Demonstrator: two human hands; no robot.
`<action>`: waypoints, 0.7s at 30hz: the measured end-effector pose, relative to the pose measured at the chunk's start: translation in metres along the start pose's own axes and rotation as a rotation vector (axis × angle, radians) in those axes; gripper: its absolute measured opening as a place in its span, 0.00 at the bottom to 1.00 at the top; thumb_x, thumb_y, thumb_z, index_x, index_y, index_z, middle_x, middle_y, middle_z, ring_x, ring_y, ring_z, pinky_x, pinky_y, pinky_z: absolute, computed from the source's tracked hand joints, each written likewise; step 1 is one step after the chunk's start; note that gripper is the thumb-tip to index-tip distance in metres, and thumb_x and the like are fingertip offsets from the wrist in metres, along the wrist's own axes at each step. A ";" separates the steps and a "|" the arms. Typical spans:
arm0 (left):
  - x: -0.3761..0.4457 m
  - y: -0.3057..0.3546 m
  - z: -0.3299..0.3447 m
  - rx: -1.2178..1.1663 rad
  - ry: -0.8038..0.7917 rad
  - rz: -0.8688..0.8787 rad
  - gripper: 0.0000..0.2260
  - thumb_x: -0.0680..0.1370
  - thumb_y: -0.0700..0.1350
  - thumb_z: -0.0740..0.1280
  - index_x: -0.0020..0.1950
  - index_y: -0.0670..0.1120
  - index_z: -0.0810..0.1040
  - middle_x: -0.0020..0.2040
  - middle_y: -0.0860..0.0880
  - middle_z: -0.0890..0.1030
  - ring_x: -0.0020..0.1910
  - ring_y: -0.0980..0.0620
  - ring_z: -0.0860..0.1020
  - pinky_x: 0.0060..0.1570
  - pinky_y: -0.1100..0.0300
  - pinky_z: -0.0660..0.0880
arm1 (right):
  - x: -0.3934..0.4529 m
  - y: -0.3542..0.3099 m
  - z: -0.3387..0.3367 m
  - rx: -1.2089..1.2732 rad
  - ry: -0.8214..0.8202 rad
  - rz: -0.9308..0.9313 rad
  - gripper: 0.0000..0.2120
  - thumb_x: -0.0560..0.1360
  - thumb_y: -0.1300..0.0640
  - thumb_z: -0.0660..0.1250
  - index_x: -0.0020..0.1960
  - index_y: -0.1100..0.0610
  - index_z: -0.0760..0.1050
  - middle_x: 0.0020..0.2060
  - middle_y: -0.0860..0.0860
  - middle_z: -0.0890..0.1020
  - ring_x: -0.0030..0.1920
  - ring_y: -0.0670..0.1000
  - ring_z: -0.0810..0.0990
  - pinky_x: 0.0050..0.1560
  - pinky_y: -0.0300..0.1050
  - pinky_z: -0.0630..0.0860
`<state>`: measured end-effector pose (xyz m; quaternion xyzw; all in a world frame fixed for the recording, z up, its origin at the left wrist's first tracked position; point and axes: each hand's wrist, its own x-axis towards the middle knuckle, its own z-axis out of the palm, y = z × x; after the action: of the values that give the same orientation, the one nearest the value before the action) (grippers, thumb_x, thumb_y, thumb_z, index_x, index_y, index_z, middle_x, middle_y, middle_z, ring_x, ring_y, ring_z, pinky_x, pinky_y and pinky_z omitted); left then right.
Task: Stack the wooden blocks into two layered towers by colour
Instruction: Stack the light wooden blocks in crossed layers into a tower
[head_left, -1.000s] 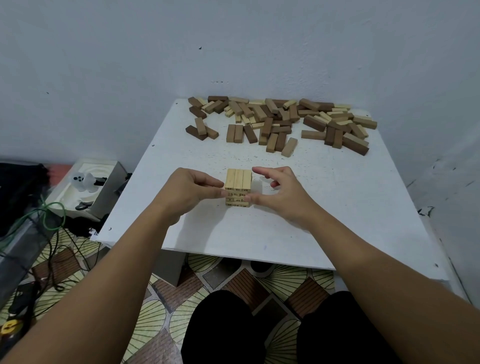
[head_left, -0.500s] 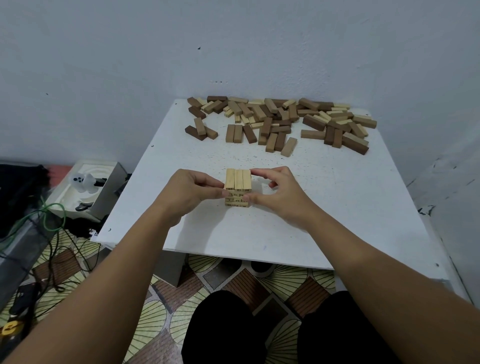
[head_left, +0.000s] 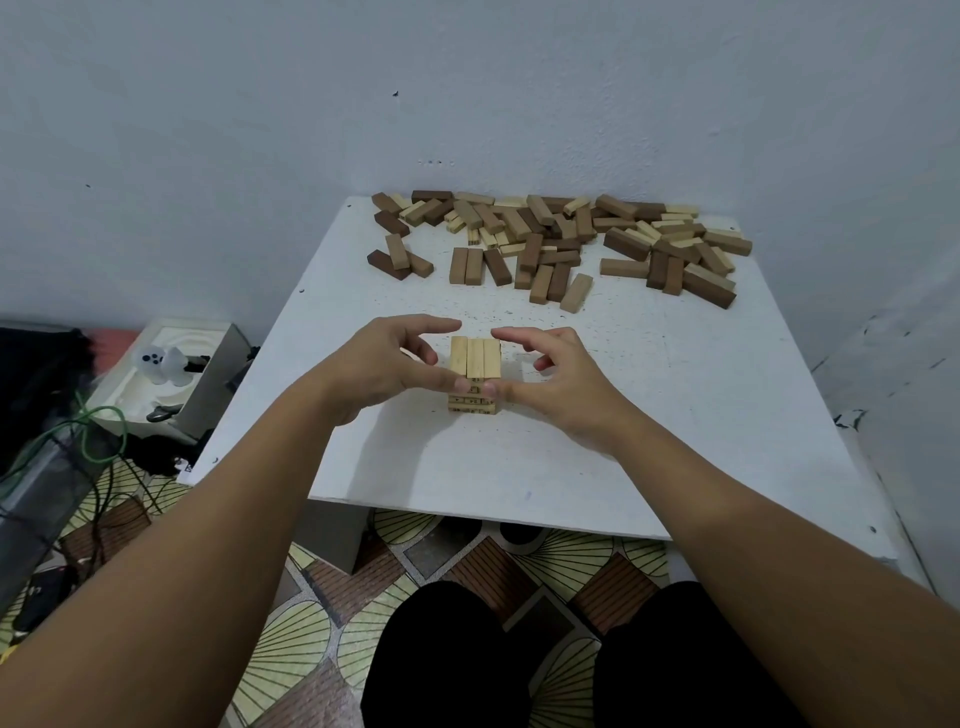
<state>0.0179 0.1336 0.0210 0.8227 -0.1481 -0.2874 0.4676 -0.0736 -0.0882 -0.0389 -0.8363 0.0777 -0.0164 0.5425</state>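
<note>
Wooden blocks in a loose heap (head_left: 561, 244), pale, mid-brown and dark mixed, sprawled along the far edge of the square white tabletop (head_left: 675, 415) against the wall: most of the sorting apparently not yet done. Nearer, at mid-table, a short tower of pale wooden blocks (head_left: 475, 374), a few crossed layers high, three pale blocks side by side on top. No dark tower anywhere in sight, so by judgement barely a start: one colour begun, the other not. Left hand (head_left: 384, 364) and right hand (head_left: 550, 371) cupped either side of the tower, thumb tips pressed to its near face, squaring it; forefingers arched above and apart, gripping nothing.
</note>
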 end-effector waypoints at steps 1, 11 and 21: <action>0.001 0.002 -0.001 0.026 -0.009 -0.004 0.31 0.70 0.44 0.82 0.71 0.58 0.79 0.55 0.45 0.78 0.52 0.52 0.77 0.47 0.60 0.73 | 0.001 0.000 0.000 0.003 0.000 0.001 0.33 0.67 0.39 0.80 0.69 0.34 0.75 0.60 0.43 0.68 0.61 0.44 0.68 0.62 0.47 0.73; 0.011 0.000 -0.004 0.079 -0.037 -0.007 0.25 0.71 0.44 0.82 0.65 0.59 0.82 0.54 0.45 0.79 0.54 0.49 0.75 0.46 0.58 0.73 | 0.001 -0.001 0.000 0.005 0.001 -0.002 0.30 0.67 0.41 0.81 0.67 0.35 0.76 0.59 0.43 0.69 0.60 0.41 0.68 0.55 0.42 0.72; 0.016 0.001 -0.004 0.126 -0.064 -0.003 0.22 0.72 0.44 0.81 0.63 0.58 0.82 0.56 0.47 0.77 0.53 0.51 0.74 0.44 0.61 0.71 | 0.004 -0.002 0.001 -0.016 -0.006 0.007 0.30 0.67 0.40 0.81 0.66 0.36 0.76 0.59 0.43 0.69 0.60 0.42 0.68 0.62 0.50 0.76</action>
<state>0.0330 0.1279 0.0186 0.8411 -0.1797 -0.3046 0.4093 -0.0691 -0.0873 -0.0376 -0.8403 0.0791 -0.0113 0.5362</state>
